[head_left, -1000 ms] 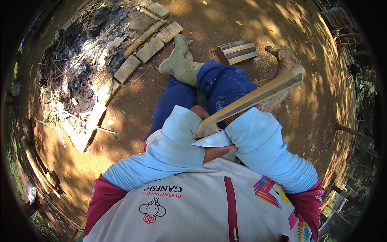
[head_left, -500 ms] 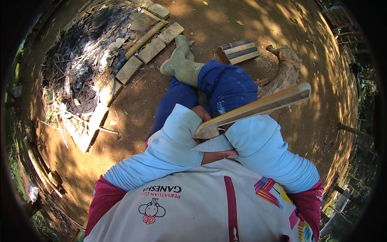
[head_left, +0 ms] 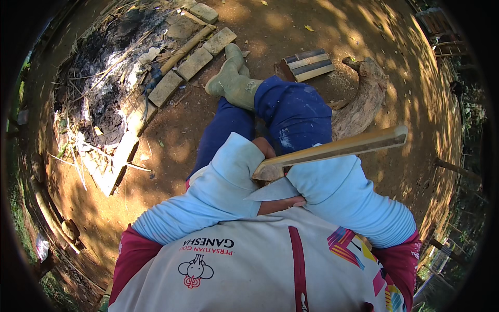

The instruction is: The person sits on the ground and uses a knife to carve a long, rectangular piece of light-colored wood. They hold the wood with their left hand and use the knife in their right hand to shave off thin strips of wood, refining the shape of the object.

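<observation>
My left hand [head_left: 266, 147], partly covered by its pale blue sleeve, is closed around a long tan bamboo strip [head_left: 338, 150] near the strip's cut end. The strip slants up to the right across my right forearm. Below that end lies a knife [head_left: 271, 191], its bare blade pointing left and its handle hidden under the right sleeve [head_left: 332, 182]. That sleeve and the strip cover most of my right hand, which is closed at the knife. Under the blade shows a finger [head_left: 286, 204] with its tip by the right cuff; whose hand it belongs to is unclear.
My crossed legs in blue trousers [head_left: 293, 112] and green boots [head_left: 234, 83] stretch ahead. Several split pieces [head_left: 309, 65] lie beyond my knee, beside a curved log [head_left: 361, 99]. At the left, bricks [head_left: 166, 88] border an ash heap [head_left: 104, 104] with sticks and straw.
The strip's far end has dipped and shifted slightly right. The knife blade has slid a little left and down, and both cuffs have moved slightly.
</observation>
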`<state>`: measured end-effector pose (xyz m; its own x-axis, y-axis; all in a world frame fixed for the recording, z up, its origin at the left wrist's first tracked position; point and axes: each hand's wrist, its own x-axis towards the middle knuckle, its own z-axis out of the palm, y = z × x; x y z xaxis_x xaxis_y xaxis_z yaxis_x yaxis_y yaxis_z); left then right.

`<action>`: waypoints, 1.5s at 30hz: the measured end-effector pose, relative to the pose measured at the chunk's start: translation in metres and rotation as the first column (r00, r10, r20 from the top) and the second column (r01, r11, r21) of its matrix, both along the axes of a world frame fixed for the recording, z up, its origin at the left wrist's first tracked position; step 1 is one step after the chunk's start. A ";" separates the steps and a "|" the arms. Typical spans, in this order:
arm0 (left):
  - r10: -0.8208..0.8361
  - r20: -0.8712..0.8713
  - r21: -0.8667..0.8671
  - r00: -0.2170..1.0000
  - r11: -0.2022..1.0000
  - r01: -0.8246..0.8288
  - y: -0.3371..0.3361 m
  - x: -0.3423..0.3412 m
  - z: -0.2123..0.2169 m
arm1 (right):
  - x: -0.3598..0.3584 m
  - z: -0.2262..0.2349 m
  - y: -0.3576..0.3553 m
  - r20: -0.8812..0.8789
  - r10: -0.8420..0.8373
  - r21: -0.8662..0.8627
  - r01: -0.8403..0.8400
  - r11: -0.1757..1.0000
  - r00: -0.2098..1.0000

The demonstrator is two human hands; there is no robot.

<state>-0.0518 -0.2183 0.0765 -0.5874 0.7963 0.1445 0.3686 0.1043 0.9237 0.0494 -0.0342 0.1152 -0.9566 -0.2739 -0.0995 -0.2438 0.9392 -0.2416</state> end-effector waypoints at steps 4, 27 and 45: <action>0.009 0.081 -0.049 0.997 0.999 -0.005 -0.001 0.003 0.003 | 0.001 -0.005 -0.001 -0.020 -0.019 -0.027 0.018 0.999 1.000; -0.045 -0.096 -0.039 0.994 0.998 0.041 0.002 -0.004 -0.005 | 0.004 -0.016 0.000 0.060 -0.080 -0.002 0.080 0.997 0.995; -0.041 0.005 -0.122 0.999 0.992 0.041 0.007 -0.007 0.003 | -0.001 -0.003 0.002 0.216 -0.140 0.023 0.138 0.990 0.966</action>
<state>-0.0585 -0.2117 0.0799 -0.5540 0.8314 0.0436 0.3729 0.2009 0.9059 0.0482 -0.0322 0.1120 -0.9407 -0.1379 -0.3098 -0.0532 0.9623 -0.2668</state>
